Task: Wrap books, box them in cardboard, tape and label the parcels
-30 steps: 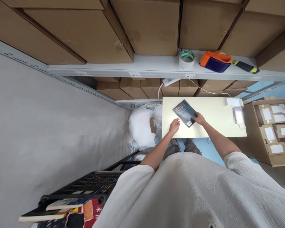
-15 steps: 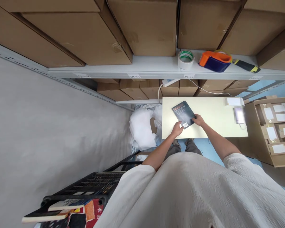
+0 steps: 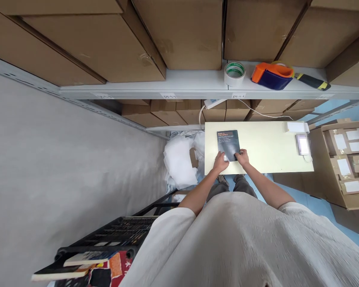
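Note:
A dark book (image 3: 229, 142) with orange and white print is over the left part of the pale yellow table (image 3: 266, 155). Gripping its lower left corner is my left hand (image 3: 220, 163), the thumb lying over a white barcode patch. My right hand (image 3: 242, 158) pinches the lower right edge, thumb on the cover. The fingers beneath the book are hidden. Its long sides point nearly straight away from me.
A tape roll (image 3: 235, 74), an orange and blue tape dispenser (image 3: 272, 75) and a box cutter (image 3: 312, 81) lie on the shelf ahead. White packing sheets (image 3: 179, 159) are left of the table. An open carton (image 3: 324, 167) holds labelled parcels. A black crate (image 3: 107, 235) with books stands lower left.
The book has turned from a slant to nearly straight. My right hand has moved left and slightly down with it; my left hand has shifted slightly.

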